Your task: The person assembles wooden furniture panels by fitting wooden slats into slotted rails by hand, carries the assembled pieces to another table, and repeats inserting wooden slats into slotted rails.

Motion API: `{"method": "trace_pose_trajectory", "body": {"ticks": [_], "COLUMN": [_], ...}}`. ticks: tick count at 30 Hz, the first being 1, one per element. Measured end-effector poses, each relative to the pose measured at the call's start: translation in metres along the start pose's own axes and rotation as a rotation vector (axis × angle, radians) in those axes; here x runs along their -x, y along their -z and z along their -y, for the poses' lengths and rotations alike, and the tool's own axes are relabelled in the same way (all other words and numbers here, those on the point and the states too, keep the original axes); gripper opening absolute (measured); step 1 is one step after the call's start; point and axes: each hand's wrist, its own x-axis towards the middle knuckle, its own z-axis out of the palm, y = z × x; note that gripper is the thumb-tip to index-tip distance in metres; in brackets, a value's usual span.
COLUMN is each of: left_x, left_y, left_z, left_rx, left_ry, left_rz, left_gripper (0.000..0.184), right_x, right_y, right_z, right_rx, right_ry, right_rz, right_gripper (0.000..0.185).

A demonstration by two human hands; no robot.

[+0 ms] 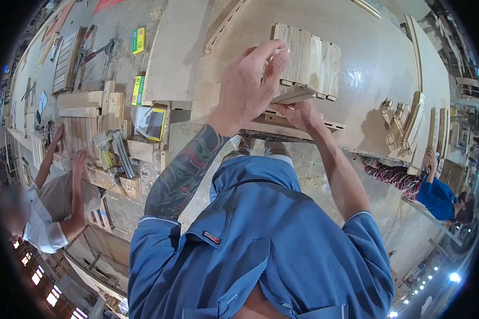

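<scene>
A row of pale wooden slats (pixel 308 56) lies side by side on the workbench in front of me. My left hand (pixel 253 82) is raised at the left side of the slats. Its thumb and fingers are pinched together, and whatever lies between them is too small to make out. A short wooden strip (pixel 295 94) juts toward me from the near end of the slats. Just below it, my right hand (pixel 300 112) has its fingers closed around the strip, partly hidden by it. Another grooved wooden strip (pixel 332 125) lies along the bench's near edge.
Small notched wood pieces (pixel 396 125) and long strips (pixel 416 117) stand on the right of the bench. Leftward are a bare panel (pixel 175 53), yellow-green boxes (pixel 138 41) and pliers (pixel 107 50). One person (pixel 53 207) works at the left, another (pixel 436 194) at the right.
</scene>
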Motion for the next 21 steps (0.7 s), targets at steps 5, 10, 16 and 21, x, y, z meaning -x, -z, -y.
{"method": "trace_pose_trajectory", "body": {"ticks": [5, 10, 16, 21], "left_x": [0.0, 0.004, 0.004, -0.001], "left_y": [0.005, -0.004, -0.011, -0.015], "left_z": [-0.005, -0.014, -0.027, -0.032], "left_rx": [-0.114, -0.356, -0.661, -0.763], "left_ry": [0.022, 0.048, 0.024, 0.054], "left_rz": [0.117, 0.262, 0.465, 0.404], "left_gripper": [0.045, 0.049, 0.047, 0.052], "right_x": [0.004, 0.001, -0.031, -0.208], "right_y": [-0.01, -0.025, 0.004, 0.076], "right_z": [0.027, 0.019, -0.034, -0.086], "right_rx": [0.219, 0.328, 0.211, 0.641], "right_ry": [0.143, 0.247, 0.391, -0.043], "right_rz": [0.174, 0.062, 0.324, 0.102], "right_gripper": [0.031, 0.019, 0.026, 0.051]}}
